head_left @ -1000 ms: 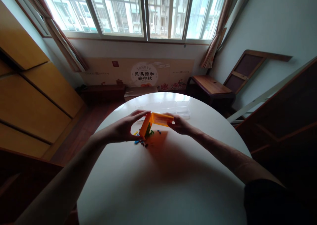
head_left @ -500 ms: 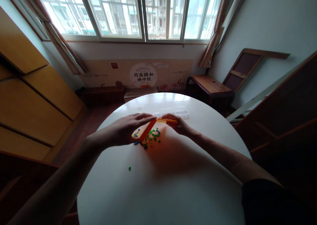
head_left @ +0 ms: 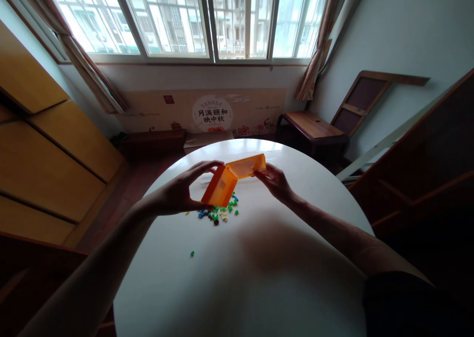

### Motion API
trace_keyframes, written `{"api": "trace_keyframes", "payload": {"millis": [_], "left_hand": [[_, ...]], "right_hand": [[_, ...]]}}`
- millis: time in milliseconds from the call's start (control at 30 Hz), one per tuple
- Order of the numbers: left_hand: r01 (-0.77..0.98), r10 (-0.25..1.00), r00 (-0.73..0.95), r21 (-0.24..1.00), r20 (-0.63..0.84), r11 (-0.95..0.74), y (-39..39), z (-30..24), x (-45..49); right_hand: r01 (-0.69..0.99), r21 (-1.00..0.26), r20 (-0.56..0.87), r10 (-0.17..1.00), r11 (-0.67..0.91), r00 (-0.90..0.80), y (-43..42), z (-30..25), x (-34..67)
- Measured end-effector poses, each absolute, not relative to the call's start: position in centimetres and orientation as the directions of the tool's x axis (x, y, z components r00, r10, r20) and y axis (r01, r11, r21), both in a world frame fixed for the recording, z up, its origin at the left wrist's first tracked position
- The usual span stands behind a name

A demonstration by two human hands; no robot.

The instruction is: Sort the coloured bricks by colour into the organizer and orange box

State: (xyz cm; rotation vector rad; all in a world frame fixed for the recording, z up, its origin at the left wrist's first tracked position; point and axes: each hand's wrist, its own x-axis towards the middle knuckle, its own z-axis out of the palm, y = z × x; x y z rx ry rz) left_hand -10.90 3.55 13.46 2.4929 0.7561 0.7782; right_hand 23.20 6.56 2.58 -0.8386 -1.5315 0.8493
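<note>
Between my two hands, above the table, is an orange translucent plastic box [head_left: 221, 188] with its hinged lid [head_left: 244, 167] swung open. My left hand [head_left: 181, 189] grips the box part, thumb at the lower edge and fingers at the upper edge. At the lid's right end, my right hand [head_left: 272, 179] pinches it between thumb and fingers. Below the box lies a loose pile of small plastic bricks [head_left: 215, 216], green, blue, yellow, cream and dark; the box hides part of the pile. One green brick [head_left: 192, 253] lies apart, nearer to me.
The round white table [head_left: 237, 287] carries all of this. A clear plastic tray [head_left: 274, 154] lies toward its far edge, mostly hidden behind the orange lid. Beyond the table stand a wooden chair [head_left: 314, 127] and a low cardboard box [head_left: 207, 138].
My hands have turned the orange box so that its open inside now faces me. The lid has tilted up into view. More of the pile's near side shows, with cream bricks visible.
</note>
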Motion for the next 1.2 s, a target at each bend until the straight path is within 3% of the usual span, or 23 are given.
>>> {"api": "trace_keyframes", "payload": {"millis": [167,267,400,633,800,1000,1200], "left_hand": [[0.161,0.673,0.617,0.772,0.407,-0.615,3.9,9.1,-8.7],[0.111,0.721,0.557,0.824,0.412,-0.556,3.8,6.4,-6.3],[0.171,0.732,0.594,0.837,0.333,-0.520,2.8,5.4,-4.2],[0.434,0.706,0.651,0.626,0.279,-0.648,-0.2,7.5,-8.8],[0.559,0.678,0.721,0.455,0.146,-0.693,-1.9,5.3,-15.4],[0.722,0.773,0.617,0.284,0.147,-0.631,-2.7,2.6,-18.6],[0.766,0.801,0.570,0.233,0.183,-0.599,-0.7,1.4,-18.1]], "right_hand": [[-0.141,-0.964,0.241,0.964,0.225,-0.109,6.1,2.8,24.8],[-0.151,-0.981,0.150,0.972,0.123,-0.181,5.2,2.2,25.4],[-0.111,-0.984,0.145,0.987,0.137,-0.068,4.0,1.9,27.6],[0.075,-0.983,0.182,0.955,0.169,0.233,6.3,1.6,39.5],[0.255,-0.961,0.193,0.918,0.106,0.346,10.0,-0.4,47.3],[0.336,-0.938,0.199,0.926,0.086,0.319,14.3,-1.3,48.5],[0.356,-0.930,0.196,0.938,0.086,0.286,18.4,-1.6,47.2]]}}
